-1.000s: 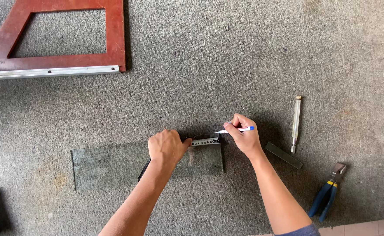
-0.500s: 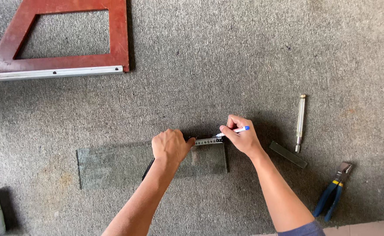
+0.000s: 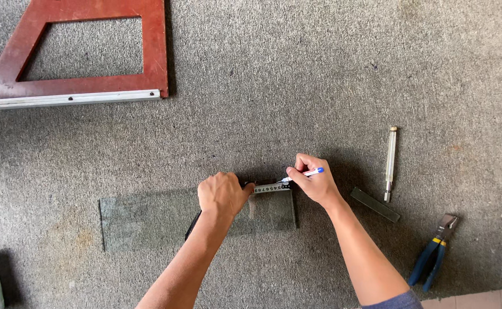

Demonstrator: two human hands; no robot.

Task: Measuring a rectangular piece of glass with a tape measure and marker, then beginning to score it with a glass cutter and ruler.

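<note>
The right hand (image 3: 314, 183) pinches a thin white marker pen with a blue cap end (image 3: 303, 173). Its tip touches the far right corner of a flat clear glass sheet with greenish edges (image 3: 148, 220), right at the end of a small steel ruler with black marks (image 3: 269, 188). The left hand (image 3: 222, 193) is curled shut and presses down on the ruler, holding it flat along the far edge of the glass. A dark strap or handle peeks out under the left wrist; I cannot tell what it is.

The glass lies on the grey rough carpet (image 3: 297, 86), its long side running left to right.

This looks like the marking step: a spot is being marked against the ruler. I think the next move needs the ruler to stay very still and the pen to make one small, neat dot.

To the right lie a slim metal glass cutter (image 3: 390, 163), a short dark flat bar (image 3: 375, 204) and blue-handled pliers (image 3: 432, 259). Far off at the top left sits a red-brown wooden frame with a silver metal edge (image 3: 85, 86).
</note>
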